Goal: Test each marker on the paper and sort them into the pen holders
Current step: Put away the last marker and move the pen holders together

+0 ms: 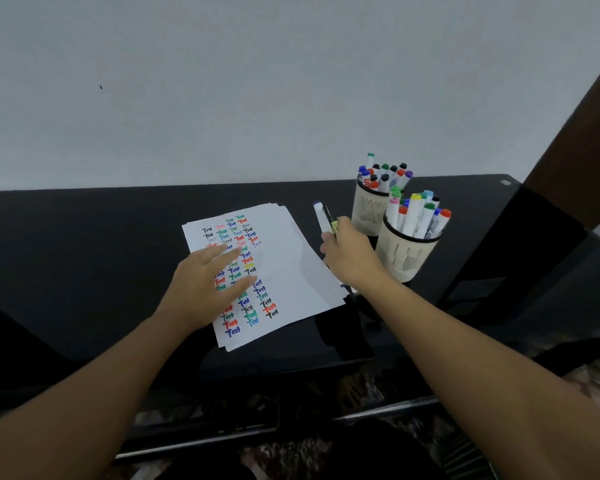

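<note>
Two bare forearms reach in from the near edge toward the paper [291, 258], a small stack of white sheets lying on a black table [84, 244]. All places below are given from that paper.

On its near-left part rests the left hand [205, 289], palm down, fingers straight and spread, pressing the sheets flat. Around and under those fingers run columns of the word "Test", written again and again in black, red, green, blue, pink and one yellow, from the near edge to the far edge of the sheet. The right half of the sheet is unmarked.

At the paper's right edge, the right hand [350, 254] grips two pens that stick up and away from it: a white marker [320, 218] with a blue cap, and beside it a slimmer dark pen [330, 220] with a yellow-green patch.

Just right of that hand stands the near holder [404, 254], a pale cup with a dark rim, packed with capped markers: red, green, blue, yellow, pink, light blue, black. Touching it and a little farther back is the far holder [369, 211], of the same kind, holding markers capped in blue, black, green, red and purple. Any print on the barrels is too small to read.

Beyond the table rises a plain pale wall [257, 81].
</note>
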A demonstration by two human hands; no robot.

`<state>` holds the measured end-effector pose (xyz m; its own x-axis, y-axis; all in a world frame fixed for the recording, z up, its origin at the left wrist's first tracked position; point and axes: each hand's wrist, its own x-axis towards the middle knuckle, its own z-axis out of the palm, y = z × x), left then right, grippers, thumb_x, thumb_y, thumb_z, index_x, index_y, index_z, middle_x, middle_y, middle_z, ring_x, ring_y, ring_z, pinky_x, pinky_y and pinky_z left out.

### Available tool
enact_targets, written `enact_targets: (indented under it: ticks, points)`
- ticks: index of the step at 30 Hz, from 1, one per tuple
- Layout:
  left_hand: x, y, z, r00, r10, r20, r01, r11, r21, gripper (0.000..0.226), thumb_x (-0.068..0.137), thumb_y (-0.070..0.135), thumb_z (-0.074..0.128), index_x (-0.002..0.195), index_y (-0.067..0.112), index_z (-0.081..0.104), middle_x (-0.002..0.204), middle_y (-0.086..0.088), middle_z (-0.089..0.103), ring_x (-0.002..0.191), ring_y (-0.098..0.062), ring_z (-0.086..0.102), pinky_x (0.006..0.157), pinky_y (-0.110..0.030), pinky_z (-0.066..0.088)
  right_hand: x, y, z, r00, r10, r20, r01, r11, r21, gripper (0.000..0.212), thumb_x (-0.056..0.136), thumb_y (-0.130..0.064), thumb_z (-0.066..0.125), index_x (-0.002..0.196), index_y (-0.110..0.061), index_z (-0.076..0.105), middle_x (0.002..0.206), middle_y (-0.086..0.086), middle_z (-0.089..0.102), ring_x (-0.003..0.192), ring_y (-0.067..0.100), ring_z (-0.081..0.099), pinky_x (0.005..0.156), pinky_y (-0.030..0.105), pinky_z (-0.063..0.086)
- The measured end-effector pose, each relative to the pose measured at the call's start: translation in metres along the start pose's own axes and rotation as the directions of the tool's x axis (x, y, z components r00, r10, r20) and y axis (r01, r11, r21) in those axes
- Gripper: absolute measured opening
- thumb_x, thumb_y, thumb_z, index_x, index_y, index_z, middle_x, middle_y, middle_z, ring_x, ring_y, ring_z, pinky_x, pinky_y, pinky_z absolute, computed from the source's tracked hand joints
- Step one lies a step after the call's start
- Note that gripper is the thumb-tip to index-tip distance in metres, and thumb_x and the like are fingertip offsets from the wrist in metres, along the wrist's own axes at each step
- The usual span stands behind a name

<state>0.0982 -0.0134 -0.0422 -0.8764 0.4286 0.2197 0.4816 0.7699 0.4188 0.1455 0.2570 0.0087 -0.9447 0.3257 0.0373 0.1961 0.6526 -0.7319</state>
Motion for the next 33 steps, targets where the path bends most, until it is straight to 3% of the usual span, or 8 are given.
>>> enact_targets:
  ticks: [4, 6, 9, 13, 18, 24, 28, 33]
  points:
    - [-0.002, 0.051, -0.006, 0.995, 0.068, -0.07, -0.081, 0.974, -0.213, 0.06, 0.093, 0.062, 0.059, 0.142, 0.028, 0.056, 0.145, 0.008, 0.055, 0.137, -0.013, 0.043, 0.115, -0.035, 0.031, -0.03, 0.006, -0.019, 0.998, 0.043, -0.055, -0.031, 0.976, 0.215, 0.013, 0.108, -0.025, 0.044, 0.114, -0.014, 0.05, 0.099, 0.005, 0.068, 0.085, 0.023, 0.069, 0.08, 0.046, 0.062]
    - [-0.006, 0.084, -0.005, 0.999, 0.044, -0.025, -0.05, 0.953, -0.298, 0.055, 0.093, 0.061, 0.059, 0.141, 0.034, 0.056, 0.145, 0.014, 0.053, 0.137, -0.007, 0.041, 0.116, -0.035, 0.033, -0.051, 0.011, -0.034, 0.995, 0.05, -0.081, -0.022, 0.948, 0.318, 0.017, 0.109, -0.023, 0.043, 0.123, -0.016, 0.05, 0.098, 0.005, 0.069, 0.079, 0.016, 0.066, 0.076, 0.039, 0.06]
    - [-0.016, 0.131, 0.005, 0.994, 0.105, 0.028, -0.091, 0.947, -0.308, 0.053, 0.094, 0.061, 0.058, 0.14, 0.038, 0.056, 0.14, 0.016, 0.054, 0.13, -0.006, 0.046, 0.111, -0.037, 0.041, -0.087, 0.027, -0.058, 0.993, 0.055, -0.106, -0.017, 0.942, 0.335, 0.017, 0.109, -0.025, 0.043, 0.124, -0.023, 0.05, 0.099, 0.002, 0.07, 0.08, 0.016, 0.069, 0.074, 0.032, 0.059]
    - [-0.031, 0.188, 0.025, 0.97, 0.237, 0.055, -0.206, 0.921, -0.332, 0.052, 0.093, 0.059, 0.06, 0.139, 0.035, 0.058, 0.132, 0.014, 0.06, 0.121, -0.003, 0.053, 0.105, -0.029, 0.043, -0.128, 0.066, -0.092, 0.983, 0.088, -0.163, -0.039, 0.958, 0.285, 0.013, 0.108, -0.028, 0.044, 0.112, -0.017, 0.05, 0.099, -0.003, 0.07, 0.085, 0.018, 0.072, 0.078, 0.035, 0.061]
    - [-0.039, 0.258, 0.059, 0.925, 0.362, 0.116, -0.301, 0.883, -0.36, 0.053, 0.092, 0.055, 0.065, 0.139, 0.031, 0.06, 0.127, 0.013, 0.063, 0.111, -0.001, 0.056, 0.098, -0.023, 0.045, -0.172, 0.128, -0.132, 0.953, 0.196, -0.231, -0.12, 0.944, 0.306, 0.016, 0.109, -0.028, 0.045, 0.112, -0.013, 0.048, 0.097, 0.0, 0.072, 0.083, 0.022, 0.072, 0.079, 0.038, 0.059]
    - [-0.046, 0.332, 0.109, 0.868, 0.442, 0.228, -0.328, 0.854, -0.404, 0.053, 0.092, 0.054, 0.065, 0.14, 0.032, 0.058, 0.12, 0.013, 0.062, 0.109, -0.004, 0.057, 0.098, -0.03, 0.049, -0.22, 0.209, -0.168, 0.906, 0.324, -0.272, -0.247, 0.927, 0.281, 0.015, 0.11, -0.028, 0.044, 0.116, -0.014, 0.045, 0.101, 0.001, 0.07, 0.081, 0.015, 0.068, 0.074, 0.038, 0.056]
    - [-0.052, 0.372, 0.135, 0.829, 0.483, 0.281, -0.35, 0.841, -0.413, 0.052, 0.094, 0.053, 0.063, 0.141, 0.031, 0.056, 0.123, 0.012, 0.061, 0.113, -0.006, 0.056, 0.1, -0.032, 0.049, -0.246, 0.254, -0.181, 0.871, 0.406, -0.278, -0.332, 0.902, 0.275, 0.017, 0.111, -0.028, 0.042, 0.119, -0.013, 0.041, 0.102, 0.006, 0.068, 0.088, 0.028, 0.067, 0.067, 0.04, 0.05]
    - [-0.056, 0.4, 0.158, 0.807, 0.495, 0.321, -0.353, 0.841, -0.41, 0.051, 0.094, 0.052, 0.064, 0.141, 0.033, 0.056, 0.124, 0.014, 0.061, 0.114, -0.006, 0.056, 0.1, -0.032, 0.048, -0.26, 0.295, -0.184, 0.829, 0.487, -0.275, -0.42, 0.867, 0.267, 0.018, 0.11, -0.029, 0.044, 0.124, -0.019, 0.036, 0.105, 0.009, 0.065, 0.096, 0.033, 0.068, 0.079, 0.052, 0.056]
